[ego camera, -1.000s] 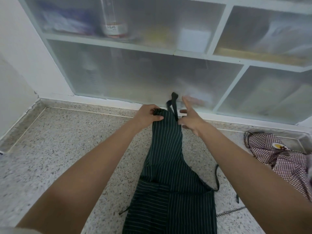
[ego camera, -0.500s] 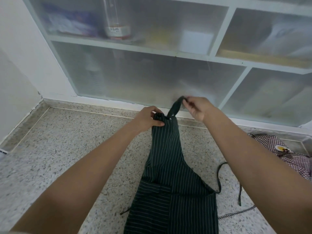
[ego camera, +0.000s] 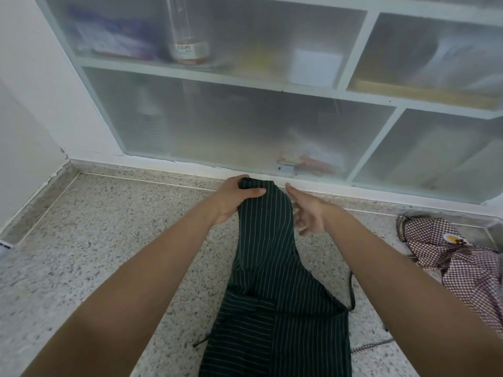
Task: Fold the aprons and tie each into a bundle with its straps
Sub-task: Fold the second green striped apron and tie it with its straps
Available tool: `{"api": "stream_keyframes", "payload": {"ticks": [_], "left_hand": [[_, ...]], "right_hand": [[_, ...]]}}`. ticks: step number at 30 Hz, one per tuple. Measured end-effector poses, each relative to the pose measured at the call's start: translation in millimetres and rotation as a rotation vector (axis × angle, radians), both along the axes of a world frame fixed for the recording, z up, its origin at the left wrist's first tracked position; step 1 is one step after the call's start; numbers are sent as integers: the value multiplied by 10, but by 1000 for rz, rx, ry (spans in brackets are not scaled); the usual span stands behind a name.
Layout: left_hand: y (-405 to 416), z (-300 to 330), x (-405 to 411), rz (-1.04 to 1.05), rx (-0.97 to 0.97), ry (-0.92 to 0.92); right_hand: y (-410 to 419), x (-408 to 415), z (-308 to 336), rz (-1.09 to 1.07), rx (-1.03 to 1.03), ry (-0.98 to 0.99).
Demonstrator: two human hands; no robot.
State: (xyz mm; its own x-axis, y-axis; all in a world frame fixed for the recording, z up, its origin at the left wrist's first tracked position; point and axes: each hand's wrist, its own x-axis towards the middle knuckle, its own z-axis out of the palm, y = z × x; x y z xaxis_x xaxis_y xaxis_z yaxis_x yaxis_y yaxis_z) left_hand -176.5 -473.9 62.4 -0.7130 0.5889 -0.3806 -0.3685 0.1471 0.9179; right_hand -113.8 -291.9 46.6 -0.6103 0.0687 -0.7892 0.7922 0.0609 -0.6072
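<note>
A dark green striped apron (ego camera: 275,289) lies folded lengthwise on the speckled stone floor (ego camera: 109,240), its narrow bib end pointing at the cabinet. My left hand (ego camera: 234,198) grips the bib's top left corner, thumb over the cloth. My right hand (ego camera: 306,210) hovers at the bib's right edge with fingers spread and holds nothing. The neck strap is out of sight. A thin waist strap (ego camera: 352,292) trails beside my right forearm. A second apron (ego camera: 457,257) in brown-and-white check lies crumpled at the right.
A white cabinet with frosted sliding panels (ego camera: 245,121) stands right behind the bib; blurred items show through it. A white wall (ego camera: 30,104) closes the left side. The checked apron sits in or against a clear tray (ego camera: 494,227) at the far right.
My right hand let go of the neck strap it was holding up and dropped beside the bib, fingers spread. The strap is gone from view. My left hand kept its grip.
</note>
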Motion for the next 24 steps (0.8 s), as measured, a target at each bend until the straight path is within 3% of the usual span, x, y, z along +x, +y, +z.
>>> {"api": "stream_keyframes", "payload": {"ticks": [3,6,13,19,22,24], "left_hand": [[7,-35,4,52,-20,19],[21,-54,-1,170,-98,99],[-15,20,-35,188,-80,70],[-13,28,-43,313,-76,124],[17,-7,-72,362,-94,141],[4,-56,-110,405,-100,141]], "right_hand": [[-21,29,-3,-201,-152,280],[-20,56,62,-323,-156,452],[-34,90,72,-355,-2,564],[-55,109,98,-258,-28,560],[-65,86,142,-219,217,549],[-50,34,145,-209,248,570]]}}
